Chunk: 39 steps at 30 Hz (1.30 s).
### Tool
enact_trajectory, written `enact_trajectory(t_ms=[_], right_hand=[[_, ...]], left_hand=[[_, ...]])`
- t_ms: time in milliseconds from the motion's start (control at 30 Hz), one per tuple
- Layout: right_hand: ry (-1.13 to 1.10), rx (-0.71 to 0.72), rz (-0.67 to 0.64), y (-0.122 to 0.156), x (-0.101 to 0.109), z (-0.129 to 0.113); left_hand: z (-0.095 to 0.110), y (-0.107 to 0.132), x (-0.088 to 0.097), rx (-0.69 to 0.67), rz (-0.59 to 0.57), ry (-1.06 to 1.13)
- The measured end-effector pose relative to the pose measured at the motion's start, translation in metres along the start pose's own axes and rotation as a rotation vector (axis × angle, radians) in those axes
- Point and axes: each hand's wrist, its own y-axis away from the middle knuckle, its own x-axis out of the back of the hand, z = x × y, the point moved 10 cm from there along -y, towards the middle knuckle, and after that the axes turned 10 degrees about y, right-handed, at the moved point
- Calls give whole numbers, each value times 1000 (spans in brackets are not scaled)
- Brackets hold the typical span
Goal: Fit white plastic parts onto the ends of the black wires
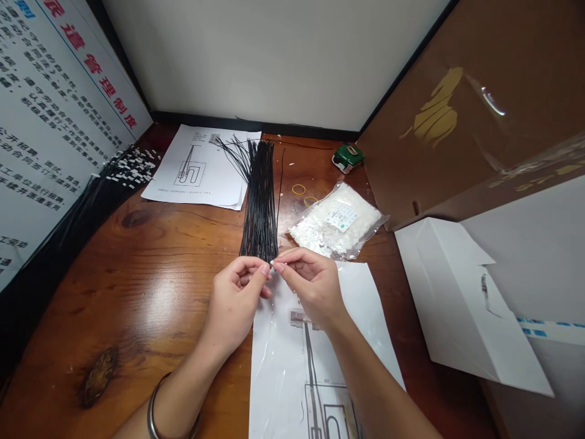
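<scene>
Pinching tight, the left hand [237, 292] and the right hand [311, 285] meet fingertip to fingertip at the near end of the bundle of black wires [259, 201]. Both pinches are closed on a tiny pale bit [273, 263] that is too small to make out. The bundle lies flat, long and thin, and runs straight away from the hands. Both hands are equally near to it. Its wires are shiny and packed side by side, and they fan out at the far end. A bag of white pieces [336, 222] lies just right of the bundle.
</scene>
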Motion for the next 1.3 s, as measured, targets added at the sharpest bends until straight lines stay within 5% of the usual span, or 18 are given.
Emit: enact_trajectory(t_ms=[1300], right_hand=[[7,-94,-59,1,-6,9]], left_hand=[[3,0,1,-17,34,50]])
